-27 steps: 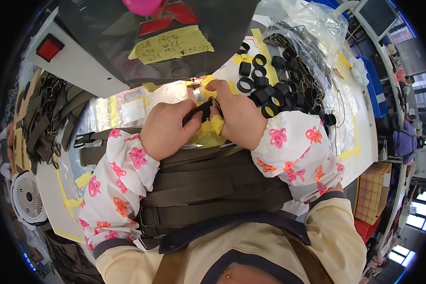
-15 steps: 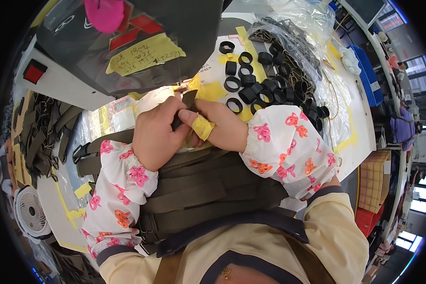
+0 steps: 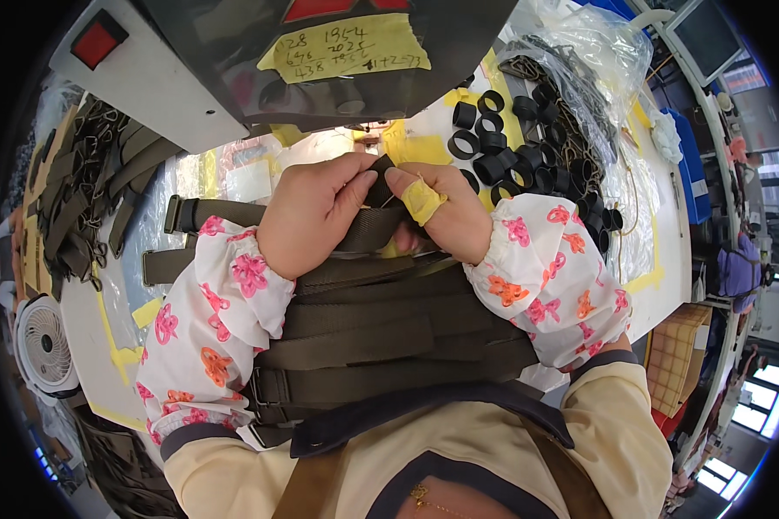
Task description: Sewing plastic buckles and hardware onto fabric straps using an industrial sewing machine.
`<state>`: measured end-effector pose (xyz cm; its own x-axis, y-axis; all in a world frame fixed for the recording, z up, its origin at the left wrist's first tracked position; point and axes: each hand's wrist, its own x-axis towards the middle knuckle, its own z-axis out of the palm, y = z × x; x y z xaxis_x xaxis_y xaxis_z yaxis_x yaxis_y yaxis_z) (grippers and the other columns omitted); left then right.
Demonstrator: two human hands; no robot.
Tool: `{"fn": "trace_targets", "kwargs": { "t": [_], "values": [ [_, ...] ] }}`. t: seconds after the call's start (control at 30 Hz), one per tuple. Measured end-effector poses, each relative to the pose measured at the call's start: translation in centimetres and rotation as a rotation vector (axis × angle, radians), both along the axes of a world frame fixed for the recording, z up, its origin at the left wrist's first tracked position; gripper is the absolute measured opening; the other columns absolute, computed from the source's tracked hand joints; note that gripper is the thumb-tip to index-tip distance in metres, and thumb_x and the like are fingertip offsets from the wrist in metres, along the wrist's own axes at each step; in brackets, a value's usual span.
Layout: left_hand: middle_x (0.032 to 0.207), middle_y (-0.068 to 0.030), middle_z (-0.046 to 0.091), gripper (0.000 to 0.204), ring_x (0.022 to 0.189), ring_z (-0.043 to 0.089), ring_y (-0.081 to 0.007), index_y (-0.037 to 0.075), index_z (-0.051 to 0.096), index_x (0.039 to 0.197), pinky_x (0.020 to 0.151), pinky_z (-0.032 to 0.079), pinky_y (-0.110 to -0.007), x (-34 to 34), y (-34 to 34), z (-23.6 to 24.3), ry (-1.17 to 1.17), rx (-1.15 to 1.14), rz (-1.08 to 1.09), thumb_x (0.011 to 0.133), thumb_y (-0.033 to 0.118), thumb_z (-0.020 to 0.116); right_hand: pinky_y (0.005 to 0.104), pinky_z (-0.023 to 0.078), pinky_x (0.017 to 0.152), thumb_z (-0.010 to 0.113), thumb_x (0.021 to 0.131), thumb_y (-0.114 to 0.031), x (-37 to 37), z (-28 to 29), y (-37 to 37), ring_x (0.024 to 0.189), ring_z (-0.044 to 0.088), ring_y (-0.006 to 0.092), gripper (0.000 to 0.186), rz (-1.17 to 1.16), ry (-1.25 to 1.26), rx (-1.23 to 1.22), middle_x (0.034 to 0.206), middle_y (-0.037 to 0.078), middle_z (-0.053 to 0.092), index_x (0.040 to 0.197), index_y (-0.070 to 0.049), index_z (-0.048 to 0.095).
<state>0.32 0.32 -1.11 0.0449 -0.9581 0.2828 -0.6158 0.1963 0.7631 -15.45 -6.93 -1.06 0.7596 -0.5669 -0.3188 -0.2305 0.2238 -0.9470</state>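
Note:
In front of me, both hands pinch a folded dark olive webbing strap (image 3: pixel 374 227), whose end stands up between my thumbs. My left hand (image 3: pixel 313 214) has its thumb and fingers closed on the strap from the left. From the other side my right hand (image 3: pixel 448 212), with yellow tape (image 3: pixel 423 202) round its thumb, grips the same strap; some of its fingertips are hidden behind the webbing. Beneath my wrists lies a thick layer of similar flat straps (image 3: pixel 359 337), spread across my front. A buckle (image 3: pixel 271 387) shows near my left sleeve.
A dark machine housing (image 3: pixel 320 99) with a yellow note overhangs beyond my hands. Several black rings (image 3: pixel 493 166) lie at the far right beside metal chain pieces and clear plastic. More straps (image 3: pixel 91 186) hang at the left, above a white fan (image 3: pixel 48 344). A blue bin (image 3: pixel 687 164) stands right.
My hands have drawn slightly apart, and more of the strap's fold now shows between them. The whole view has shifted, with the machine housing appearing higher and further right.

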Motion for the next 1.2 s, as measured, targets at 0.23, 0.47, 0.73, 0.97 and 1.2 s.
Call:
{"fn": "trace_targets", "kwargs": {
  "t": [0.23,0.47,0.73,0.97,1.2],
  "values": [
    [0.081,-0.0087,0.063,0.042,0.057,0.057,-0.0165,-0.003,0.054,0.11,0.051,0.046,-0.028,-2.1,0.6,0.2,-0.982,-0.268,0.014,0.07,0.009,0.055,0.0222,0.039,0.038,0.042,0.094,-0.03,-0.3,-1.4,-0.2,0.041,0.052,0.0116,0.035,-0.098,-0.213,-0.01,0.057,0.004,0.051,0.082,0.0,0.054],
    [0.075,-0.0107,0.063,0.027,0.056,0.057,-0.0189,0.0,0.06,0.1,0.05,0.045,-0.03,-1.1,0.3,-0.3,-0.637,-0.168,0.012,0.077,0.012,0.055,0.0224,0.04,0.037,0.041,0.095,-0.029,0.1,-0.7,0.2,0.043,0.054,0.0116,0.034,-0.145,-0.041,-0.012,0.057,0.004,0.051,0.083,0.001,0.054],
    [0.061,-0.0032,0.054,0.017,0.056,0.047,-0.007,-0.001,0.058,0.084,0.053,0.04,-0.022,0.5,-0.1,0.4,0.085,0.179,-0.055,0.089,0.015,0.055,0.0359,0.044,0.052,0.049,0.089,-0.009,-0.2,-1.0,0.2,0.057,0.056,0.0363,0.012,-0.049,-0.012,-0.807,0.064,0.018,0.055,0.081,0.0,0.047],
    [0.066,-0.0057,0.056,0.013,0.058,0.052,-0.0111,0.0,0.058,0.089,0.056,0.043,-0.025,0.3,-0.3,0.1,0.142,0.145,0.016,0.083,0.012,0.06,0.0369,0.044,0.054,0.053,0.081,0.0,-0.1,-1.0,-0.4,0.062,0.055,0.0379,0.006,-0.039,-0.042,-0.907,0.067,0.018,0.055,0.083,0.001,0.047],
    [0.081,-0.009,0.062,0.02,0.065,0.06,-0.0259,0.006,0.062,0.089,0.056,0.048,-0.032,-2.0,1.2,0.1,-0.268,-0.236,-0.472,0.072,0.012,0.069,0.0313,0.047,0.038,0.041,0.094,-0.023,0.5,1.5,-3.4,0.049,0.057,0.0195,0.028,-0.11,-0.096,0.35,0.066,0.012,0.057,0.093,0.002,0.053]
  ]
}}
